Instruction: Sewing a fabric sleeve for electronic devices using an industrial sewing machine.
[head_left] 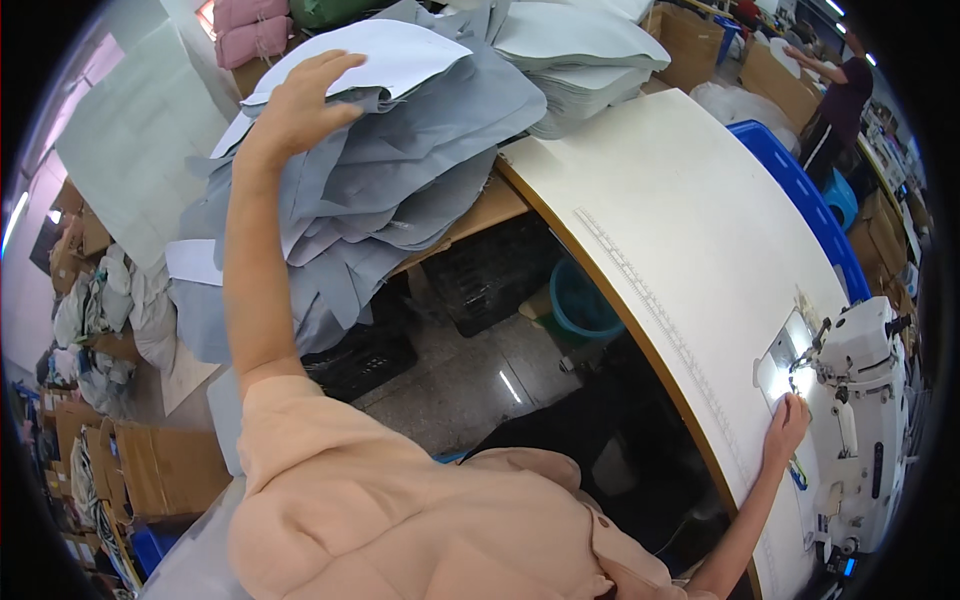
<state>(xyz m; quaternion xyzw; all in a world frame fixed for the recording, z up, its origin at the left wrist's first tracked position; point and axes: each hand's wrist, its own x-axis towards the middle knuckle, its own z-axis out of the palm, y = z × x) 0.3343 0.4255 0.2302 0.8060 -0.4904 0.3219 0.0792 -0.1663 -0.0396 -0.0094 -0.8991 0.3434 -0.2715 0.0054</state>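
Note:
My left hand point(300, 105) is raised over a tall, uneven pile of grey-blue cut fabric pieces point(430, 140), its thumb and fingers apart. Just beyond it lies a white fabric piece point(400, 52) on top of that pile. Whether the fingertips touch the white piece, I cannot tell. On the far right, my right hand point(788, 430) rests by the lit needle area of a white sewing machine point(865, 400). Its fingers are bent together near the needle plate; what they hold, if anything, is too small to make out.
A stack of pale fabric pieces point(590, 60) stands beside the grey-blue pile. The white table point(690, 230) curves toward the machine, with a blue crate point(800, 200) behind it. Below sits a teal bucket point(585, 300). Cardboard boxes point(170, 470) are at left; another person point(850, 95) stands far right.

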